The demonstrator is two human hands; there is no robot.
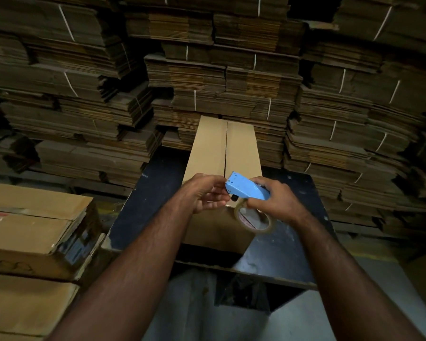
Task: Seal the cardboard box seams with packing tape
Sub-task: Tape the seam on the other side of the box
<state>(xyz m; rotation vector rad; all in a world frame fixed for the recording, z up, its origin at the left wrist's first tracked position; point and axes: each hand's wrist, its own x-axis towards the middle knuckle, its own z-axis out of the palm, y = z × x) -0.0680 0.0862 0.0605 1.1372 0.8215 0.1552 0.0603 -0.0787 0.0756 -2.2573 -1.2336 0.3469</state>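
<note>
A long brown cardboard box [214, 146] lies lengthwise on a dark table [155, 193], its top flaps closed with a bare centre seam running away from me. Above its near end my right hand [273, 198] grips a blue tape dispenser [246, 187] with a clear tape roll [255, 219] hanging below it. My left hand [204, 193] is at the dispenser's front tip, its fingers curled and pinching there; the tape end itself is too small to make out.
Tied bundles of flattened cardboard [231, 77] are stacked high behind and on both sides. Several taped boxes [32, 232] are piled at the left. The table's near edge [268, 274] drops to a grey floor.
</note>
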